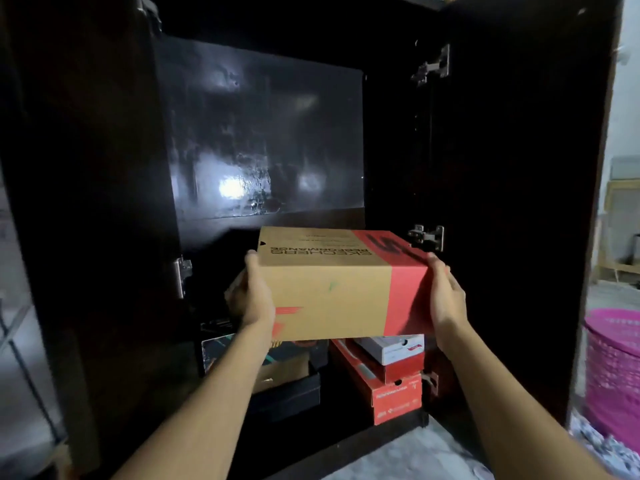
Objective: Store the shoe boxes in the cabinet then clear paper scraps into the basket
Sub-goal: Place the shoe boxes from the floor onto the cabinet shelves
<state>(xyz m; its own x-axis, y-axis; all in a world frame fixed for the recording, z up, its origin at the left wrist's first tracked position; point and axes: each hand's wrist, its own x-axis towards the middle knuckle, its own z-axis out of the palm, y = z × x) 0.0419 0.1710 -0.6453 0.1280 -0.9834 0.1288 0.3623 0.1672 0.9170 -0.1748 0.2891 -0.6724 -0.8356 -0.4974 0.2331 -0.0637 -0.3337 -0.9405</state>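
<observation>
I hold a tan and red shoe box (332, 289) level in front of the open dark cabinet (263, 133), at about the height of its middle shelf edge. My left hand (251, 296) grips the box's left end, thumb on top. My right hand (445, 299) presses flat against its right red end. Below the held box, on the cabinet's bottom shelf, lie a red shoe box (388, 393) with a grey and white box (394, 348) on top, and dark boxes (287, 393) to the left.
Both cabinet doors stand open, the left door (79, 202) and the right door (519, 202) flanking the opening. A pink perforated basket (613, 368) stands on the floor at the right. Patterned paper scraps (602, 448) lie near it. A metal frame (20, 341) is at the far left.
</observation>
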